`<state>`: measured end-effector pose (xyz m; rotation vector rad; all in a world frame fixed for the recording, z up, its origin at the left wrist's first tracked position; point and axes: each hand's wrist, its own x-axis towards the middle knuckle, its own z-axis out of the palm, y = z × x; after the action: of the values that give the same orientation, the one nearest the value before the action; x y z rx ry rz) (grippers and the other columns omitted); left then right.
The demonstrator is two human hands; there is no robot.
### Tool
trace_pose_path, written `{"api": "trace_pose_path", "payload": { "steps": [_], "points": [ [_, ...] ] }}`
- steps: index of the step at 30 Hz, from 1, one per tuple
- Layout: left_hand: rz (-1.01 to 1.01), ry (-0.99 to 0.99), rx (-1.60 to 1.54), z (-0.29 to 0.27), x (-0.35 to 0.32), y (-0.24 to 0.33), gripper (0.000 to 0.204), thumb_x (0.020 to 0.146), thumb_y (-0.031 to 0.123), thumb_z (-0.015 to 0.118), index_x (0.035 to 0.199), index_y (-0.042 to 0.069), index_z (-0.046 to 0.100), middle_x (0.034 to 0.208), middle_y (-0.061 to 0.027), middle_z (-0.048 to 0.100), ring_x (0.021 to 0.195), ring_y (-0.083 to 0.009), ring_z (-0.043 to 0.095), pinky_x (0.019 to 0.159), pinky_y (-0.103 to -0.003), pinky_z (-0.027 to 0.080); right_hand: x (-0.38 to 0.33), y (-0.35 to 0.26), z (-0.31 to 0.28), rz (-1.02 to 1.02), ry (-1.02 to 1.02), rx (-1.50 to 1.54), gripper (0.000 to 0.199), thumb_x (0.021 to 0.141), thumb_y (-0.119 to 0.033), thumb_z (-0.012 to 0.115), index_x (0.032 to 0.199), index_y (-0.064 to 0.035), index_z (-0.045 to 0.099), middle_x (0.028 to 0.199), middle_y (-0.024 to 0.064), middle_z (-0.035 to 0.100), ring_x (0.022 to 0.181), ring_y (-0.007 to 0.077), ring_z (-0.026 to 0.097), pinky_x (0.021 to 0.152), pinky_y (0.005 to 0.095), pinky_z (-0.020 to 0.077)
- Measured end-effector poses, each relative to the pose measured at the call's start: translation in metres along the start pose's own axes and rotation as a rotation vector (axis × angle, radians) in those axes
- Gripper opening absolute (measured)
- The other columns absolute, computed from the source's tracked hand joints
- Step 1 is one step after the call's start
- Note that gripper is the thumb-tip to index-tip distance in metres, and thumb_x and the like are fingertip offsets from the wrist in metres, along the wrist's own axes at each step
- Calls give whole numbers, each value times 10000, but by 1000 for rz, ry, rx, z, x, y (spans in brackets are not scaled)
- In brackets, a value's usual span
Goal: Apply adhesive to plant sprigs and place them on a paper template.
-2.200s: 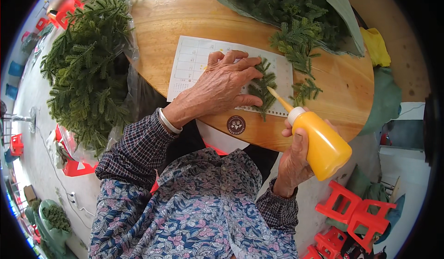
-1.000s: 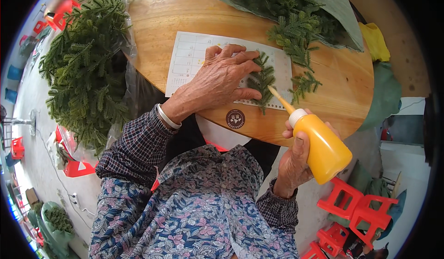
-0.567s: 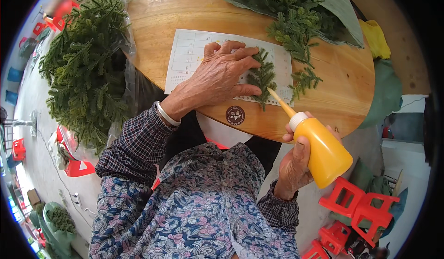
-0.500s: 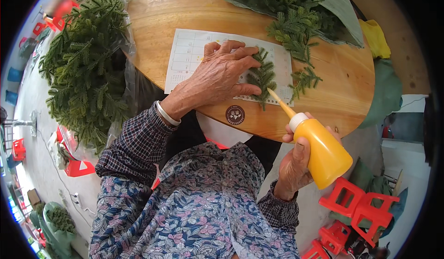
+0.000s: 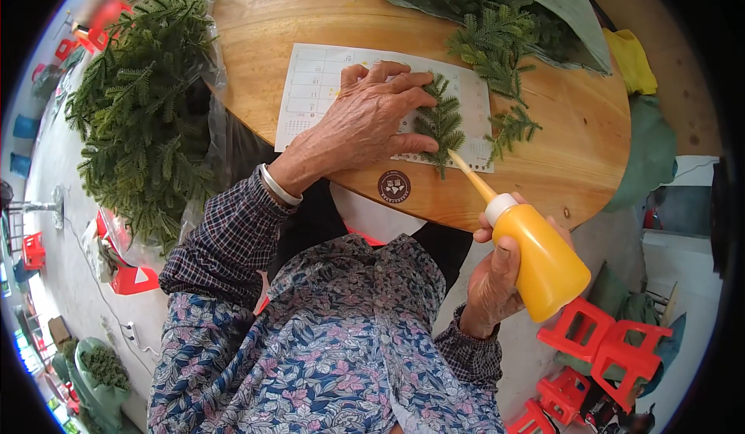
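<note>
A green fir sprig (image 5: 444,125) lies on a white printed calendar sheet (image 5: 306,96) on the wooden table. My left hand (image 5: 365,112) rests on the sheet with its fingers spread, and the tips of its thumb and fingers touch the sprig's left edge. In my right hand (image 5: 494,279) is a yellow squeeze bottle (image 5: 543,259) with a white collar, tilted up toward the sprig. Its long tapered nozzle tip is at the sprig's lower right edge. I cannot make out whether anything comes out of it.
Right of the sheet lies another small sprig (image 5: 512,127). More fir branches (image 5: 497,42) spill from a green sack (image 5: 563,7) at the far right of the table (image 5: 272,15). A large heap of fir branches (image 5: 147,116) stands at left. Red stools (image 5: 628,356) are at lower right.
Hands, sprig and bottle keep almost the same places. The nozzle tip stays by the sprig; the whole view has shifted only slightly.
</note>
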<state>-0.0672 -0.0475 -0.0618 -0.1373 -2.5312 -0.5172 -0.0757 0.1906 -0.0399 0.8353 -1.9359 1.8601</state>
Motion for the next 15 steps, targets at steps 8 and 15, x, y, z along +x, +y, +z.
{"api": "trace_pose_path", "payload": {
  "steps": [8, 15],
  "points": [
    [-52, -46, 23, -5, 1, 5, 534, 732, 550, 687, 1101, 168, 640, 1338, 7, 526, 1230, -236, 427, 983, -431, 252, -5, -6, -6, 62, 6, 61, 513, 849, -177, 624, 1270, -101, 340, 1136, 222, 569, 714, 262, 585, 579, 282, 481],
    [-53, -40, 17, -4, 1, 4, 534, 727, 546, 695, 1097, 165, 643, 1337, 6, 528, 1231, -236, 427, 984, -432, 252, -7, -10, -5, 74, 22, 85, 528, 838, -212, 650, 1249, -79, 347, 1114, 231, 574, 737, 274, 604, 561, 275, 503]
  ]
}}
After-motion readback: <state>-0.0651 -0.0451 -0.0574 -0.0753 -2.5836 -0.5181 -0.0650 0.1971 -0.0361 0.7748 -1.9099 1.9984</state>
